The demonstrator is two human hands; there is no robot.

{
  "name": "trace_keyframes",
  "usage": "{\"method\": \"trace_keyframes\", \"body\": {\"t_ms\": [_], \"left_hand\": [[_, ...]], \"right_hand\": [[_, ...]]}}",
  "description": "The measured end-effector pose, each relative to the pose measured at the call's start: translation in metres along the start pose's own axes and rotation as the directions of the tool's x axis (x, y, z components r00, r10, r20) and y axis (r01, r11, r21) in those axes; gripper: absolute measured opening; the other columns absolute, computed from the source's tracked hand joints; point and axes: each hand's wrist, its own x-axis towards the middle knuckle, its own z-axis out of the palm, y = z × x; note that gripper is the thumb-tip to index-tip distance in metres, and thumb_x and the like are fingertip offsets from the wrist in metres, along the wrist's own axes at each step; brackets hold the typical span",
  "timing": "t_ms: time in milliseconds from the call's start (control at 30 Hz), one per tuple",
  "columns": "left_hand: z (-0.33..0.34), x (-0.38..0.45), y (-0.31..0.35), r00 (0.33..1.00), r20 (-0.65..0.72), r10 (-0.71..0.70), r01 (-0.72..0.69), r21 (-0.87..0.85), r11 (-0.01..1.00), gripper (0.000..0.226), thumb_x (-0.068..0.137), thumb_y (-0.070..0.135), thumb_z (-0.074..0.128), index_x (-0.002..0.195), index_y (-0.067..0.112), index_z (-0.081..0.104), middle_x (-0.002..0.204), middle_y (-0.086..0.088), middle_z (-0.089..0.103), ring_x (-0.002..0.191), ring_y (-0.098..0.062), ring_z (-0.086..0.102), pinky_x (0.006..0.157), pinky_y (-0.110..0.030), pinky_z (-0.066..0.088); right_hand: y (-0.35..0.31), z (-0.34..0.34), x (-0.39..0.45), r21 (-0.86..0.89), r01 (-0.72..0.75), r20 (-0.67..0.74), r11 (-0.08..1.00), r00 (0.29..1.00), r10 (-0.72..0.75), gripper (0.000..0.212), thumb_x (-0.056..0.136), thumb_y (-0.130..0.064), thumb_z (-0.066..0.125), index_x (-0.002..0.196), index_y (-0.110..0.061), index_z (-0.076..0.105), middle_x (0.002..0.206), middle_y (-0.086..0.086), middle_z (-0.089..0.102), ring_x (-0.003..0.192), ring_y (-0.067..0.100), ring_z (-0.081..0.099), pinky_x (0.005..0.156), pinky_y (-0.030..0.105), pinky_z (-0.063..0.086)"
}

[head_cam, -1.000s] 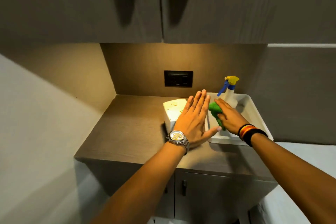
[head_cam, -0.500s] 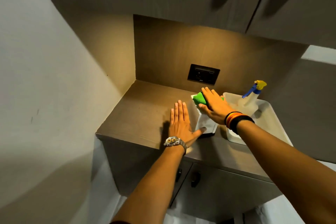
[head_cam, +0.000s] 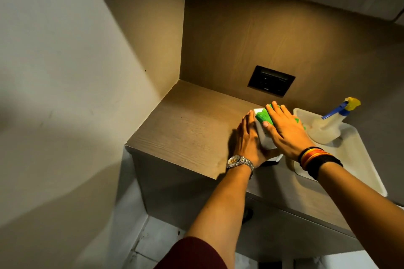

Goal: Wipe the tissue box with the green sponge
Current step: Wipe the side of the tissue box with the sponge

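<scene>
While the left hand [head_cam: 248,140] braces the white rectangular tissue box [head_cam: 264,137] flat-palmed, the right hand [head_cam: 284,131] presses the green sponge [head_cam: 264,117] on top, so next it probably needs a steady swipe.

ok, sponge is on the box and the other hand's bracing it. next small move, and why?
Probably drag the green sponge toward the box's near end. The right hand presses it flat at the far end of the tissue box top, so the nearer part of the top looks not yet wiped. The left hand lies against the box's left side, which should keep it from sliding on the counter.
</scene>
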Motion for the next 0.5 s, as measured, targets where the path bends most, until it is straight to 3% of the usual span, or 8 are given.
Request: {"method": "trace_keyframes", "body": {"t_ms": [133, 300, 433, 500], "left_hand": [[0.004, 0.005, -0.001, 1.000, -0.004, -0.010, 0.010, -0.094, 0.996, 0.145, 0.050, 0.047, 0.094, 0.154, 0.037, -0.007, 0.160, -0.008, 0.023, 0.143, -0.032, 0.034, 0.111, -0.054, 0.041], [0.007, 0.005, -0.006, 0.998, -0.054, 0.033, -0.035, -0.033, 0.999, 0.145, 0.049, 0.056, 0.090, 0.156, 0.029, -0.005, 0.157, -0.011, 0.026, 0.141, -0.035, 0.036, 0.109, -0.055, 0.041], [0.004, 0.012, -0.003, 0.999, -0.029, 0.028, -0.031, -0.094, 0.995, 0.147, 0.044, 0.068, 0.085, 0.156, 0.031, -0.003, 0.156, -0.004, 0.029, 0.141, -0.026, 0.036, 0.112, -0.043, 0.038], [0.003, 0.012, -0.002, 1.000, -0.014, 0.008, -0.010, -0.127, 0.992, 0.149, 0.044, 0.065, 0.087, 0.155, 0.034, -0.006, 0.157, -0.003, 0.025, 0.142, -0.027, 0.035, 0.111, -0.044, 0.040]], "right_hand": [[-0.002, 0.000, 0.000, -0.004, -0.010, 0.015, 1.000, 1.000, 0.010, 0.065, 0.099, -0.055, 0.024, 0.156, -0.028, 0.008, 0.166, -0.001, 0.003, 0.153, 0.023, 0.003, 0.121, 0.047, 0.002], [-0.003, -0.002, 0.000, -0.005, -0.010, 0.030, 1.000, 0.999, 0.010, 0.067, 0.098, -0.055, 0.023, 0.156, -0.028, 0.008, 0.166, 0.000, 0.003, 0.153, 0.023, 0.001, 0.120, 0.046, 0.001], [-0.003, -0.002, -0.001, 0.002, -0.010, 0.034, 1.000, 0.999, 0.010, 0.067, 0.098, -0.055, 0.024, 0.156, -0.028, 0.008, 0.166, -0.001, 0.003, 0.153, 0.022, 0.001, 0.120, 0.045, 0.001], [-0.003, -0.002, 0.000, -0.002, -0.016, 0.041, 1.000, 0.999, 0.016, 0.066, 0.098, -0.055, 0.025, 0.156, -0.028, 0.008, 0.166, -0.001, 0.003, 0.153, 0.023, 0.001, 0.120, 0.046, 0.001]]}}
